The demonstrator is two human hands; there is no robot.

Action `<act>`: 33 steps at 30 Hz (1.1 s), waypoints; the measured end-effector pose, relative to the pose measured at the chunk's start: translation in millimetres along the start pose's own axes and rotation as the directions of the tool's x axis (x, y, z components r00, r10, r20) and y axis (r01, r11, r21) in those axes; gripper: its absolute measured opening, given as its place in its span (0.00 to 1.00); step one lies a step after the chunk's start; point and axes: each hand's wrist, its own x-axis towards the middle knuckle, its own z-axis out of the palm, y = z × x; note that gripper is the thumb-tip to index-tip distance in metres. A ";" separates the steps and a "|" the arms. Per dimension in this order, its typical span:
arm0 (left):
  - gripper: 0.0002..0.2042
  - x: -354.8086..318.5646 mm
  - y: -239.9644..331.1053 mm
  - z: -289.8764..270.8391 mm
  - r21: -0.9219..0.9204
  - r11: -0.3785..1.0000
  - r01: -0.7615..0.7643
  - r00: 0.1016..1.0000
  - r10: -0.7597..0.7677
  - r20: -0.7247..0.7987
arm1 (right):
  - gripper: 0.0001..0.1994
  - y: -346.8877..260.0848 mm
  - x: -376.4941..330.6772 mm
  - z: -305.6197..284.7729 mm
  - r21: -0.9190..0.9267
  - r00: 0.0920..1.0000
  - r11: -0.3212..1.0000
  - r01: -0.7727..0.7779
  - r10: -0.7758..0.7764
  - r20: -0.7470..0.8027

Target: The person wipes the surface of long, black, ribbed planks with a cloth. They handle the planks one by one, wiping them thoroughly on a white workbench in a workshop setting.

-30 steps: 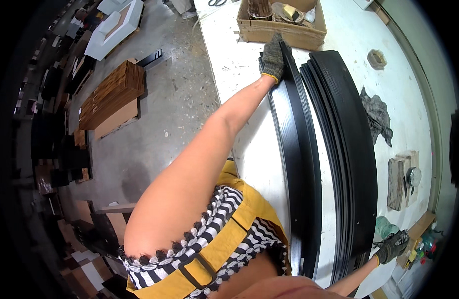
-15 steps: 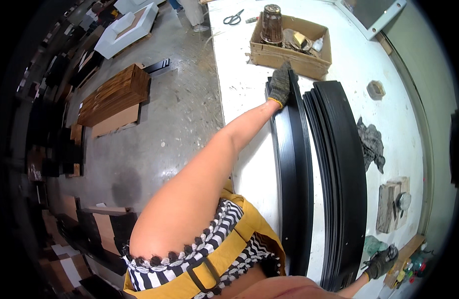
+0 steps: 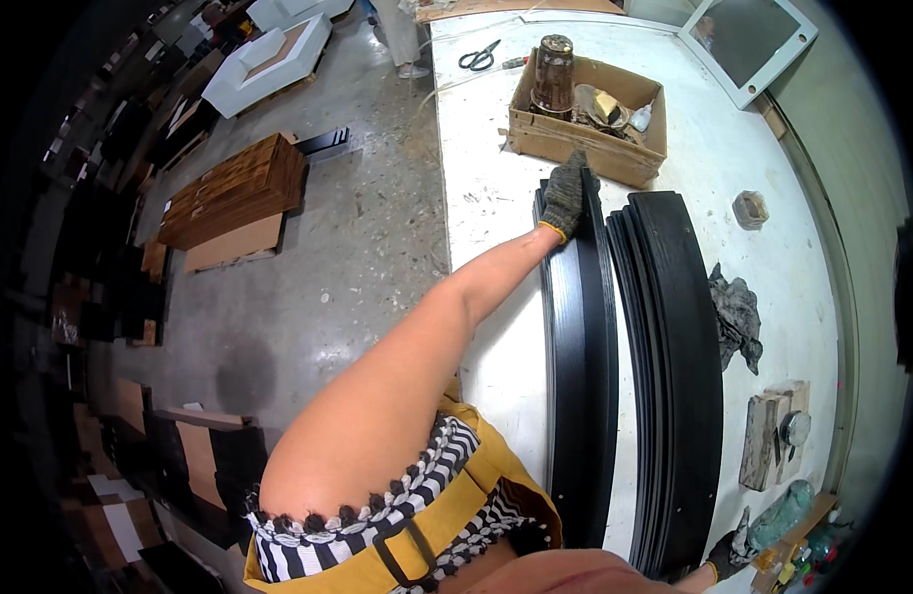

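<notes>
My left hand (image 3: 567, 203), in a dark grey knit glove with a yellow cuff, is closed around the far end of a long black board (image 3: 599, 327). This board stands tilted along the left stack of black boards (image 3: 565, 356) on the white table. To its right lies a second stack of black boards (image 3: 679, 366), fanned out a little. At the lower right my gloved right hand (image 3: 722, 562) is closed on what looks like a crumpled grey rag (image 3: 741, 538). Its fingers are partly hidden.
A cardboard box (image 3: 585, 148) with a brown-stained jar stands past the boards, near black scissors (image 3: 479, 56). Right of the stacks lie a dark rag (image 3: 736, 317), a worn block (image 3: 768, 441) and a green plastic bag (image 3: 785, 513). Brown boards (image 3: 234, 193) are stacked on the floor at left.
The view has tilted, so the table's things sit lower in the picture. My right hand has moved nearer and left, away from the green bag. My left hand keeps hold of the board.
</notes>
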 end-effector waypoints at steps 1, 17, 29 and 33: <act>0.16 0.0 2.0 -15.8 0.034 0.999 0.020 1.000 -0.020 0.005 | 0.23 -36.3 -1.9 -31.5 -0.042 0.989 0.989 0.143 -0.144 -0.016; 0.14 1.6 53.8 -28.6 0.254 0.939 -0.231 0.972 0.215 0.092 | 0.21 -106.1 37.9 -113.0 0.750 0.981 0.661 -0.022 0.160 -0.113; 0.27 -10.4 -18.7 11.9 0.507 0.820 -0.264 0.952 0.305 0.002 | 0.20 -331.2 -64.0 -332.2 0.741 0.733 0.232 0.631 -0.490 -0.471; 0.26 -11.0 -21.4 23.4 0.439 0.859 -0.263 0.953 0.301 -0.018 | 0.27 -444.5 -94.8 -356.0 0.531 0.517 0.242 0.812 -0.720 -0.462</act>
